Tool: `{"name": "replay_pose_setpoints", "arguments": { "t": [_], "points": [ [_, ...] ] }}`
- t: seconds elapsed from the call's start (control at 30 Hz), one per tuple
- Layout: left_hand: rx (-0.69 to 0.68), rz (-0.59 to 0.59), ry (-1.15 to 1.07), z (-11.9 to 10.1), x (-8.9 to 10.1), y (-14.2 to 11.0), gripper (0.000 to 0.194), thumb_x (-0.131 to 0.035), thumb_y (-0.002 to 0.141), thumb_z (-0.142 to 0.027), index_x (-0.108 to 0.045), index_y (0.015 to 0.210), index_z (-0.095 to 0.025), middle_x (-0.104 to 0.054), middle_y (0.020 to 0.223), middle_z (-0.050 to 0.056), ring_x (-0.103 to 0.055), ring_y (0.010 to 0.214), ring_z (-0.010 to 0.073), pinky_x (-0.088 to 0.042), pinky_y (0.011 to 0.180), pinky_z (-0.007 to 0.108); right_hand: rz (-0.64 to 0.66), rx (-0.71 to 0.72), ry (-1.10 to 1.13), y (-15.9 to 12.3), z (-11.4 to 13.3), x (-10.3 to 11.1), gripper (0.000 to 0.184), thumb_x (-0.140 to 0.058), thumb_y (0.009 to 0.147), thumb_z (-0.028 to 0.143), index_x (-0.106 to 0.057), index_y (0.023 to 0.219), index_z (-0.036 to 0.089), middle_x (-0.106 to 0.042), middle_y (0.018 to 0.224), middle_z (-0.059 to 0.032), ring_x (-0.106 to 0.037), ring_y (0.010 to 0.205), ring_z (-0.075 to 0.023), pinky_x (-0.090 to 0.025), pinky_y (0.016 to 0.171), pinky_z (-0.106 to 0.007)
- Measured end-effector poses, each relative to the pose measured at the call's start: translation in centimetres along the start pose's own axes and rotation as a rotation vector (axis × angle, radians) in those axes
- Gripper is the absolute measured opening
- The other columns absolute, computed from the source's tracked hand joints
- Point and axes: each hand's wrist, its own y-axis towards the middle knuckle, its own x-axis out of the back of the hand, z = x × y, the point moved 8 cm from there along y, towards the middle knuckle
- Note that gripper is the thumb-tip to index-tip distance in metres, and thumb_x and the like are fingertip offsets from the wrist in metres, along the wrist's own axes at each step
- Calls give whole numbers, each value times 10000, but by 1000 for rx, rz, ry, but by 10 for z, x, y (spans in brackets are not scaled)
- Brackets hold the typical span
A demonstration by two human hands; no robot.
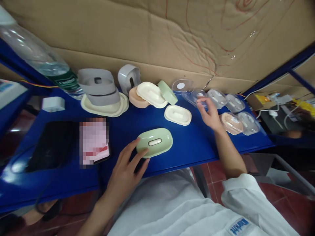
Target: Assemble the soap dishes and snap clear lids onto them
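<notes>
A pale green oval soap-dish tray lies on the blue table in front of me. My left hand rests on its near left edge, fingers spread over the rim. My right hand reaches to the back right, its fingers curled on a clear plastic oval lid. A cream oval tray lies between the two hands.
At the back stand a grey holder on cream trays, a peach base with a cream tray, a green lid and several clear-lidded dishes. A water bottle, a phone and a dark pad lie left. Cardboard lines the wall.
</notes>
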Motion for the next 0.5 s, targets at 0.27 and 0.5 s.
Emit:
{"name": "replay_pose_setpoints", "arguments": {
  "t": [0.27,0.5],
  "points": [
    [31,-4,-17,-5,0,0,520,-755,1032,-230,-559,1514,-243,-660,1518,156,-685,1371,305,-620,1149,479,274,-436,808,-43,30,-50,449,-594,1039,711,-645,1128,274,-737,930,-26,-749,777,-205,-673,674,-355],
    [106,23,-34,-2,-2,-2,785,-763,1027,-249,-369,1699,-336,-602,1585,156,-670,1409,316,-627,1148,478,414,-123,510,-74,74,-92,447,-528,1128,570,-658,1418,255,-750,1028,-35,-714,835,-172,-637,827,-332]
  ]
}}
